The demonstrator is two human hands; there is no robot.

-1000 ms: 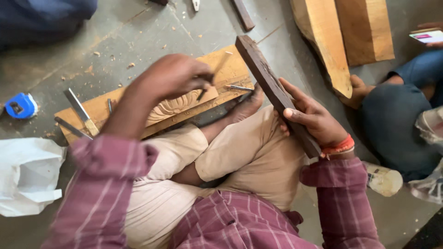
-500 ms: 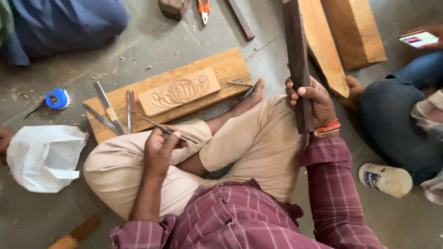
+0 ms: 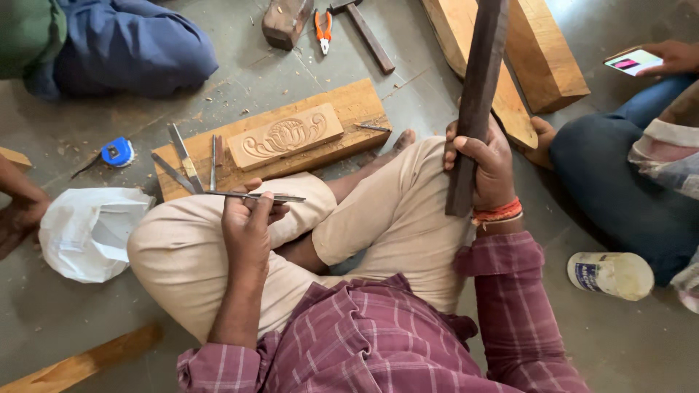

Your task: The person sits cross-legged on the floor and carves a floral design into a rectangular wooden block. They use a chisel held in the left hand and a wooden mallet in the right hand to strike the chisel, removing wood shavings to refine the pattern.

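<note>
Item: wood-carving station on a concrete floor, seen from above.

Left of frame: white plastic bag; blue tape measure above it.

Centre left: long wooden board lying on the floor, carrying a carved panel. The panel's flower-and-scroll relief reads as largely cut; whether finer detail is left cannot be told. Loose chisels lie on the board to the panel's left, 1 more near its right end.

Lower centre: left hand, fingers closed narrowly around a thin metal chisel, held level above the left knee, just below the board and clear of the panel.

Upper centre: orange-handled pliers and a hammer.

Centre right: right hand, fingers wrapped fully around a dark wooden bar, held upright over the right knee, apart from the chisel. Judged: tools in hand, no cut under way.

Lower right: white canister on its side. Other people sit at the edges.
</note>
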